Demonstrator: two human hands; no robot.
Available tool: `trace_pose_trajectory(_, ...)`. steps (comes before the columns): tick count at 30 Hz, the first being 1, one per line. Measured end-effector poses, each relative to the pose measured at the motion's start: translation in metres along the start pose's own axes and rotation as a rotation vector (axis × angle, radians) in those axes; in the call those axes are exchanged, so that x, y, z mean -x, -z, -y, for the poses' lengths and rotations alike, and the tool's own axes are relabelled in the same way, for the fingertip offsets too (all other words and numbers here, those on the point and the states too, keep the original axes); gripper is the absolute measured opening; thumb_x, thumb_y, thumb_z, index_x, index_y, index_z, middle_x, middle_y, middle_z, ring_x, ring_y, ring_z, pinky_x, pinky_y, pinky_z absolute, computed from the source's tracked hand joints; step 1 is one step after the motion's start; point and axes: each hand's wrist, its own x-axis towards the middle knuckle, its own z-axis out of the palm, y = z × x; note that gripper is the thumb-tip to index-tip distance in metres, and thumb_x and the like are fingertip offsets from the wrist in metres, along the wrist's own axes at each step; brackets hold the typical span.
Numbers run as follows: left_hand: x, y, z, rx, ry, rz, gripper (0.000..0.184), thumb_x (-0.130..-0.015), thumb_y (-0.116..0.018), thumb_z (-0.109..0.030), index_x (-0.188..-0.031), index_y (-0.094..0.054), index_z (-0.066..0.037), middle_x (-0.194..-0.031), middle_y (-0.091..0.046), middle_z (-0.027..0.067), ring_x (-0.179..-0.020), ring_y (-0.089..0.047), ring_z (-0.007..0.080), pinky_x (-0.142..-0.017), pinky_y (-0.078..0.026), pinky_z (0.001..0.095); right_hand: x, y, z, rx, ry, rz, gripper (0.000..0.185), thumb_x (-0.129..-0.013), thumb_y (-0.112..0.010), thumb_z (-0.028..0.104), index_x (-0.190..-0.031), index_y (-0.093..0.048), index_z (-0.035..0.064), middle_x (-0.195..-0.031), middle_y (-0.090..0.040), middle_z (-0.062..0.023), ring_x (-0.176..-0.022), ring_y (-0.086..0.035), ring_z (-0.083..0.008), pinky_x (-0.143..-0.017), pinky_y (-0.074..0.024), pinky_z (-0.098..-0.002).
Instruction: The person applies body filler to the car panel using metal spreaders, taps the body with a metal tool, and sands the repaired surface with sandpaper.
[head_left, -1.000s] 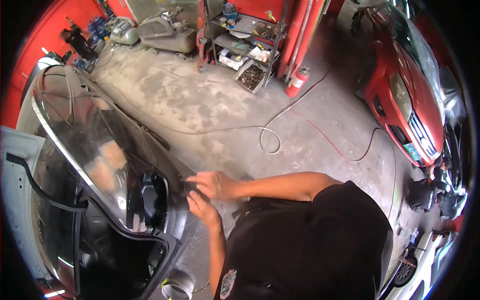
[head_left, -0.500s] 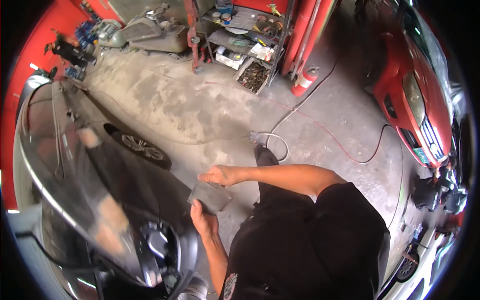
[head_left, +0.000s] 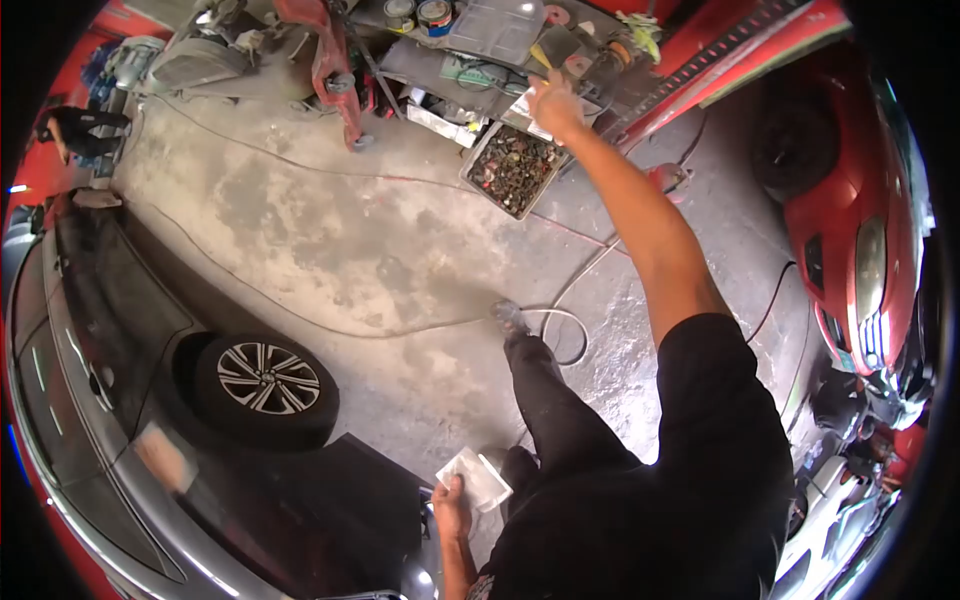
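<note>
My left hand (head_left: pixel 452 512) is low in the view beside the dark car, its thumb closed on a pale flat square piece (head_left: pixel 474 480). My right arm is stretched out to the shelf rack (head_left: pixel 455 75). There my right hand (head_left: pixel 556 105) is at a yellow object (head_left: pixel 541 57), next to some white paper. The fingers are bent and blurred, and whether they hold anything is unclear. Just below that hand stands a tray (head_left: pixel 480 199) full of small, dark, mixed pieces.
The dark car (head_left: pixel 290 510) with a pale patch fills the lower left. A hose (head_left: pixel 585 350) loops on the floor near my foot. A fire extinguisher (head_left: pixel 668 180) stands beyond my arm, a red car (head_left: pixel 850 220) at right. Another person (head_left: pixel 85 132) is at the upper left.
The view has moved nearer the shelf. My hands, together before, are now far apart: the right has reached up to the shelf, while the left has gone lower with the flat piece.
</note>
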Motion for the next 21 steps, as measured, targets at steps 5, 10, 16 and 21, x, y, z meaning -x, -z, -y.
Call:
trace_pose_trajectory(5, -0.011, -0.015, -0.028, 0.014, -0.035, -0.051, 0.019, -0.096, -0.066, -0.002, -0.115, -0.071, -0.001, -0.107, -0.074, 0.0087, -0.091, -0.069, 0.0163, -0.087, -0.053, 0.0312, -0.09, -0.043, -0.045, 0.087, -0.034, 0.06, 0.041, -0.1, -0.053, 0.036, -0.133, -0.059, 0.0122, -0.14, -0.043, -0.0212, -0.135, -0.043, -0.0422, -0.108, -0.0407, -0.0555)
trace_pose_trajectory(10, -0.018, -0.018, -0.056, 0.057, -0.113, 0.035, 0.061, -0.089, -0.065, 0.011, -0.142, -0.044, -0.01, -0.105, -0.066, 0.005, -0.094, -0.065, 0.0174, -0.087, -0.053, 0.032, -0.095, -0.039, -0.07, 0.118, -0.024, -0.086, 0.038, -0.098, -0.057, 0.033, -0.125, -0.063, 0.0069, -0.125, -0.062, -0.0163, -0.104, -0.066, -0.0386, -0.092, -0.0538, -0.047)
trace_pose_trajectory(16, -0.023, -0.047, -0.094, -0.025, -0.073, 0.036, 0.04, -0.093, -0.065, 0.001, -0.132, -0.056, -0.006, -0.098, -0.061, 0.0022, -0.086, -0.059, 0.0122, -0.077, -0.05, 0.0261, -0.013, 0.074, -0.04, -0.99, -0.218, -0.305, 0.028, -0.089, -0.067, 0.012, -0.112, -0.065, -0.0049, -0.112, -0.069, -0.0167, -0.088, -0.071, -0.0328, -0.08, -0.0605, -0.0441)
trace_pose_trajectory(21, -0.016, -0.058, -0.086, 0.066, -0.202, 0.078, 0.018, -0.103, -0.057, -0.023, -0.11, -0.063, -0.007, -0.082, -0.056, -0.0026, -0.069, -0.049, 0.0071, -0.06, -0.04, 0.023, 0.158, 0.119, 0.035, -2.019, -0.302, -0.04, 0.024, -0.089, -0.063, -0.003, -0.112, -0.064, -0.0038, -0.094, -0.07, -0.0102, -0.086, -0.071, -0.0216, -0.082, -0.0643, -0.0401)
